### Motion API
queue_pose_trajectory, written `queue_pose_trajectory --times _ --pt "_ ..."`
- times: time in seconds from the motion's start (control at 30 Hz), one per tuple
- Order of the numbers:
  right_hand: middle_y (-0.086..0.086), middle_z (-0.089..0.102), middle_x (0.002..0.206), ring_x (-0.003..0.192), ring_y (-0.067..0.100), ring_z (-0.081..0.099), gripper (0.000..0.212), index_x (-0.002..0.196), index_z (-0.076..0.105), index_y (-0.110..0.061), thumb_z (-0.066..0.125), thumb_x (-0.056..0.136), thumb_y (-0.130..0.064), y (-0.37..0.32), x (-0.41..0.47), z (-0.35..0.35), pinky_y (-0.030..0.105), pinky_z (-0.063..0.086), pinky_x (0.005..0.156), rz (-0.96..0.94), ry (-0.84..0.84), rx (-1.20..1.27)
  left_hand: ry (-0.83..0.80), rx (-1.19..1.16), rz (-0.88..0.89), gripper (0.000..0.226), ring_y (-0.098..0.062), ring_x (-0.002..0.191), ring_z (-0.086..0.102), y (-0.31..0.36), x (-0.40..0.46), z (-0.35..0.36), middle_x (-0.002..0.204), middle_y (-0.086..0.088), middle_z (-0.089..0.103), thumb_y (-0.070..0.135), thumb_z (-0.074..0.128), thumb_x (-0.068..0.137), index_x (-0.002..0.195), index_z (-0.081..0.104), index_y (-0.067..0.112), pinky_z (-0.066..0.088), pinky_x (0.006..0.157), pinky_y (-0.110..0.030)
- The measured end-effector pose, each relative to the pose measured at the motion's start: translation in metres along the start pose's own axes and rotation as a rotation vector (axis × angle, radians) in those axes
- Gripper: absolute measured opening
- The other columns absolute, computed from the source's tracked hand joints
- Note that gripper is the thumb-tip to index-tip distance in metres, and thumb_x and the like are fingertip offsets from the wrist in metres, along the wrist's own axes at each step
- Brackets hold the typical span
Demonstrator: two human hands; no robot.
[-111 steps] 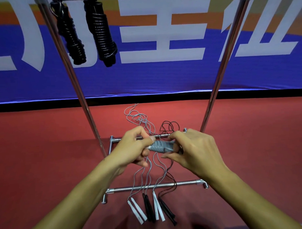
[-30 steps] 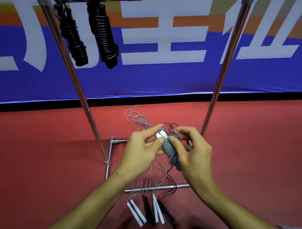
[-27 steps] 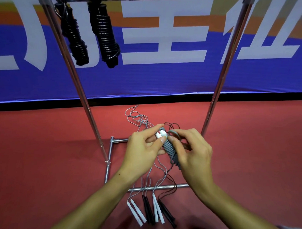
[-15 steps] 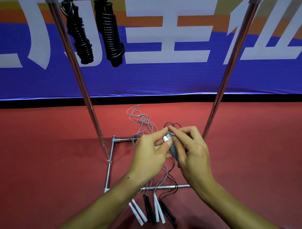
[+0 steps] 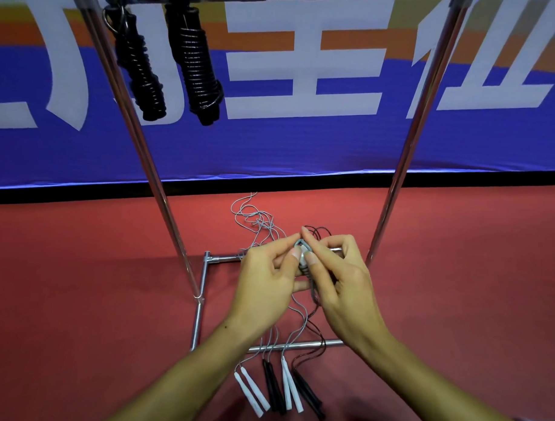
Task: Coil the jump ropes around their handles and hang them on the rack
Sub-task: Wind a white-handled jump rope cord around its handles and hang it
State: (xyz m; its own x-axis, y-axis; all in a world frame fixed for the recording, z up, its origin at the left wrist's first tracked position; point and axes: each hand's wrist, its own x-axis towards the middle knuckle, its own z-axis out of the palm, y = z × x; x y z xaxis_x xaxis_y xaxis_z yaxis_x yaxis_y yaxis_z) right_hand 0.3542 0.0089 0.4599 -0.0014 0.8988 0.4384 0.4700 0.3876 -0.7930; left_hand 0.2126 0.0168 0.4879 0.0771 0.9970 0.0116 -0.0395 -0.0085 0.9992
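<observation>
Both hands meet over the rack's base, working a grey rope [image 5: 304,266] wound onto its handles. The left hand [image 5: 266,286] pinches the top of the bundle between thumb and forefinger, and the right hand [image 5: 338,280] is curled round it from the other side, its thumb and forefinger pinching the last loop of cord at the white handle tips. This looks like the end of the coiling step: the free end is being tucked or a loop formed, though the fingers hide exactly how. Next, by my judgement, the bundle must be lifted to the top bar of the rack [image 5: 403,161] and hooked beside the two black coils [image 5: 198,65] already hanging at upper left; that calls for keeping the wrap tight so it does not unwind on the way up. On the floor [image 5: 84,295] more ropes wait uncoiled, their cords in a tangle [image 5: 257,223] behind the hands and their white and black handles [image 5: 276,390] lying side by side near the person, across the base bar.
</observation>
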Motion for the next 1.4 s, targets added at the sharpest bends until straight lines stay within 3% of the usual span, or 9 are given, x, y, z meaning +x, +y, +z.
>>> queue_pose_trajectory --times 0.13,0.27,0.4,0.57,0.73,0.97,1.13,1.27,1.4 --pt "-0.005 0.064 0.101 0.082 0.015 0.066 0.033 0.124 0.076 -0.026 0.072 0.097 -0.008 -0.004 0.001 0.004 0.029 0.055 0.064 0.042 0.153 0.209 0.037 -0.036 -0.020 0.029 -0.020 0.099 0.079 0.002 0.001 -0.001 0.103 -0.006 0.081 0.002 0.053 0.108 0.128 0.071 0.013 0.066 0.075 -0.034" --pt "-0.006 0.074 0.099 0.097 0.023 0.072 0.022 0.108 0.081 -0.019 0.078 0.091 -0.004 -0.008 0.004 0.002 0.043 0.058 0.083 0.053 0.217 0.275 0.053 -0.055 0.002 0.023 -0.019 0.089 0.079 0.006 0.000 -0.002 0.090 -0.008 0.081 0.002 0.054 0.107 0.124 0.069 0.008 0.065 0.073 -0.033" --pt "-0.004 0.073 0.105 0.103 0.025 0.070 0.023 0.111 0.081 -0.016 0.075 0.093 -0.003 -0.008 0.004 0.001 0.042 0.057 0.085 0.012 0.194 0.274 0.058 -0.084 0.027 0.015 -0.022 0.088 0.080 0.008 0.000 -0.003 0.090 -0.013 0.080 0.005 0.057 0.107 0.119 0.064 0.005 0.066 0.073 -0.036" --pt "0.000 0.067 0.104 0.096 0.021 0.068 0.023 0.109 0.081 -0.017 0.074 0.093 -0.003 -0.013 0.004 0.000 0.021 0.051 0.071 -0.023 0.172 0.239 0.078 -0.090 0.017 0.008 -0.019 0.084 0.078 0.009 0.000 -0.005 0.083 -0.007 0.079 0.004 0.057 0.106 0.114 0.057 0.002 0.065 0.070 -0.034" --pt "0.001 0.059 0.108 0.096 0.019 0.065 0.020 0.105 0.083 -0.028 0.079 0.091 -0.014 -0.012 0.005 0.001 0.021 0.049 0.071 0.075 0.179 0.248 0.069 -0.083 0.028 0.004 -0.022 0.086 0.079 0.009 0.000 -0.005 0.084 -0.008 0.079 0.003 0.054 0.107 0.109 0.057 0.005 0.065 0.072 -0.037" --pt "0.007 0.064 0.099 0.073 0.003 0.061 0.018 0.099 0.084 -0.018 0.081 0.086 -0.005 -0.023 0.006 -0.006 0.010 0.043 0.057 0.141 0.192 0.297 -0.027 -0.077 0.043 0.011 -0.021 0.089 0.079 0.016 -0.003 -0.004 0.087 -0.008 0.079 0.009 0.057 0.107 0.112 0.054 0.000 0.065 0.077 -0.039" --pt "0.011 0.066 0.098 0.064 -0.003 0.060 0.019 0.097 0.083 -0.010 0.082 0.083 0.002 -0.030 0.006 -0.017 0.009 0.044 0.054 0.187 0.127 0.397 -0.097 -0.125 -0.010 0.013 -0.036 0.096 0.078 0.018 0.000 -0.010 0.094 -0.022 0.077 0.008 0.061 0.105 0.109 0.053 -0.001 0.065 0.084 -0.051" --pt "0.002 0.075 0.092 0.080 0.008 0.072 0.024 0.095 0.078 -0.012 0.089 0.077 -0.003 -0.025 0.006 -0.018 0.017 0.054 0.062 0.268 0.090 0.441 -0.112 -0.159 -0.069 0.009 -0.034 0.085 0.076 0.016 0.004 -0.014 0.087 -0.022 0.075 0.008 0.064 0.102 0.104 0.058 0.003 0.062 0.088 -0.060" --pt "-0.004 0.076 0.100 0.094 0.015 0.073 0.032 0.102 0.072 -0.020 0.091 0.077 -0.014 -0.020 0.007 -0.019 0.032 0.062 0.067 0.289 -0.004 0.398 -0.126 -0.160 -0.091 0.008 -0.034 0.082 0.077 0.016 0.006 -0.017 0.086 -0.024 0.076 0.006 0.063 0.102 0.100 0.056 0.002 0.065 0.081 -0.051"
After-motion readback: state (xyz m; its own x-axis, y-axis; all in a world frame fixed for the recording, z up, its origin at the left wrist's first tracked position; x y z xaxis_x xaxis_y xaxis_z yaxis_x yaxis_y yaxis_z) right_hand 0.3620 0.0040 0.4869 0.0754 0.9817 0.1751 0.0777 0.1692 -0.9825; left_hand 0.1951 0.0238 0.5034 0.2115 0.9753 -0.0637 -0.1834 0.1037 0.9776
